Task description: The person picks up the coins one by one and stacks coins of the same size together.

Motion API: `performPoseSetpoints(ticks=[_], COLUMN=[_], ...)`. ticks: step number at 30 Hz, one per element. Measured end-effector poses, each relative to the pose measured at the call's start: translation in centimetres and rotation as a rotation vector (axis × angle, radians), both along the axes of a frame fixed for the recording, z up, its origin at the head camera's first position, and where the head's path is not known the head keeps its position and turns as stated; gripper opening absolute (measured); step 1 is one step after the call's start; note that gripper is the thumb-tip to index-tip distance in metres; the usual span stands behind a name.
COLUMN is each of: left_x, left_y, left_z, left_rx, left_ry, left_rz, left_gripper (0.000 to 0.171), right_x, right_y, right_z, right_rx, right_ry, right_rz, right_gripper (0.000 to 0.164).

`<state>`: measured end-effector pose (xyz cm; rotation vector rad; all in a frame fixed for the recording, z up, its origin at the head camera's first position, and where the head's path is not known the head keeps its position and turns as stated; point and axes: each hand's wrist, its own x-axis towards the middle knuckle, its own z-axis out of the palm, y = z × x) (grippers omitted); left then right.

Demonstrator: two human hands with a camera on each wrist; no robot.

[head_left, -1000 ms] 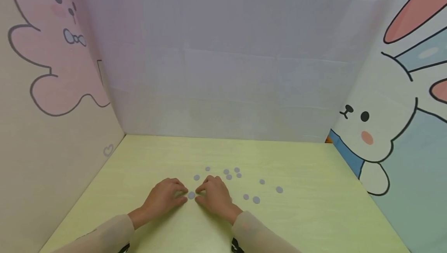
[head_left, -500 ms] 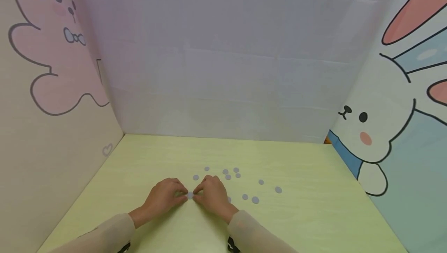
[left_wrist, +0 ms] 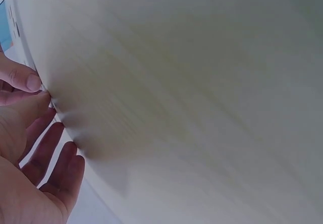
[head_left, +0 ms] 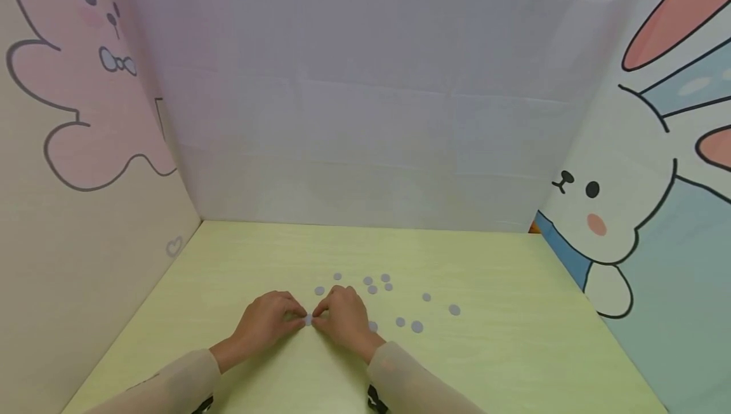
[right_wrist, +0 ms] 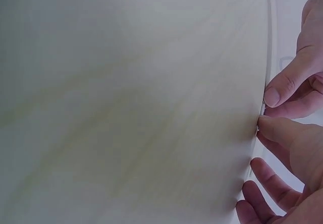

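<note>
A small round grey coin [head_left: 308,320] lies on the pale yellow-green table between my two hands, mostly covered by fingertips. From its left side, my left hand [head_left: 267,322] pinches its edge with thumb and forefinger. My right hand [head_left: 345,319] meets the opposite edge the same way, the two hands nearly touching. In the left wrist view, the left thumb [left_wrist: 38,103] sits low at the tabletop, other fingers curled loosely behind. The right wrist view shows the right thumb [right_wrist: 275,125] down at the surface beside the left hand's thumb [right_wrist: 282,90].
Several more coins lie scattered flat: one [head_left: 373,326] beside the right wrist, a pair with a larger coin [head_left: 417,327] to the right, a cluster [head_left: 372,289] farther back. A plain pale backdrop [head_left: 365,115] and printed cartoon side panels [head_left: 634,211] enclose the table [head_left: 485,363].
My right hand has moved left, closing the gap until its fingertips reach the coin. The left hand has stayed almost still. The coin near the right wrist has come into view.
</note>
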<state>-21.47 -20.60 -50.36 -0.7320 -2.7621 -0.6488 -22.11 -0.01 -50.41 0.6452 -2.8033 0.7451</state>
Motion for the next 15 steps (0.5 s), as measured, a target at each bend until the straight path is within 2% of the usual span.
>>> performPoseSetpoints(ticks=[5,15], left_x=[-0.2,-0.6], left_y=[-0.4,-1.3], left_z=[-0.2,0.0], left_rx=[0.003,-0.001], left_ry=[0.002,0.003], left_rz=[0.01,0.012], left_gripper=[0.009,0.01], right_x=[-0.1,-0.3], right_y=[-0.5,-1.3], right_z=[-0.1,0.0], right_rx=[-0.009,0.026], right_ry=[-0.004,0.046], right_rz=[0.002,0.005], right_gripper=[0.006,0.006])
